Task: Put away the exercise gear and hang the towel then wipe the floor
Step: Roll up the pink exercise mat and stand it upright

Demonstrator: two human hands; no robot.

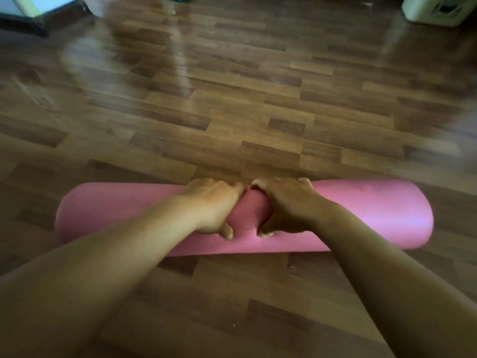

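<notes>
Gripping rolled pink mat (pixel 374 215) mid-length on floor (pixel 232 112), left hand (pixel 209 206) and right hand (pixel 286 206) both curled round. Could unroll if squeezed unevenly or lifted only at centre, ends sagging.

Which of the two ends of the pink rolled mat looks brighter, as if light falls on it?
The right end of the pink rolled mat: it has a pale lilac sheen, while the left end is duller pink. The left hand and right hand grip the middle.

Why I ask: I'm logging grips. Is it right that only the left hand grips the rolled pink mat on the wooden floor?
Not quite. The head view shows both hands gripping the rolled pink mat: the left hand and the right hand clasp its middle, side by side, on the wooden floor.
</notes>
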